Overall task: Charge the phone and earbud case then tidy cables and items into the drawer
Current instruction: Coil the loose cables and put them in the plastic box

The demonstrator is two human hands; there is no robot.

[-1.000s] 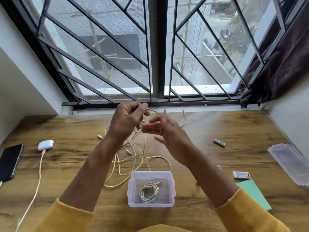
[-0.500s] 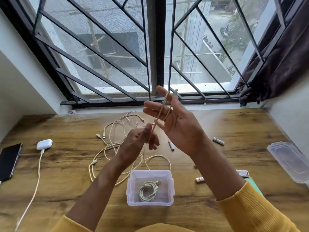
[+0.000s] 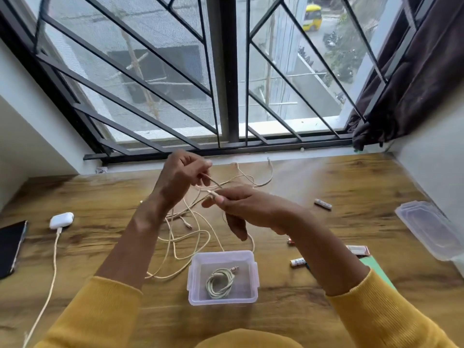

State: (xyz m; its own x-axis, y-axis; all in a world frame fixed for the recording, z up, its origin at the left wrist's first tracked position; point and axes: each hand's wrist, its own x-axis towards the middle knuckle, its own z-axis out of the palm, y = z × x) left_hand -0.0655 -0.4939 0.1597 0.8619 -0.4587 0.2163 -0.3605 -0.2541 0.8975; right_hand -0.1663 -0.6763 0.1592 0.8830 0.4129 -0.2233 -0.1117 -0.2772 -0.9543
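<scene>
Desk [image 3: 351, 187], wood grain, set under a barred window [image 3: 226, 71] with a dark curtain [image 3: 414, 84] at right. Both hands raised over the desk centre, yellow sleeves. Left hand [image 3: 180, 179] pinches a strand of the loose cream cable [image 3: 190, 237], fingers together on it. Right hand [image 3: 248, 209] grips the same cable near its plug end, thumb and fingers clamped on it. Rest of the cable lies in tangled loops on the desk between the arms and toward the window. Clear lid [image 3: 426, 227] flat at far right edge. Clear plastic box [image 3: 195, 277] open near the front, a coiled cable [image 3: 219, 282] inside. Phone [image 3: 10, 247] at far left edge, dark screen. Green card [image 3: 376, 270] partly hidden by right arm. White earbud case [image 3: 61, 220] just right of the phone, a white charging cord [image 3: 50, 285] plugged into it. Small batteries [image 3: 322, 204] scattered right of the hands.
</scene>
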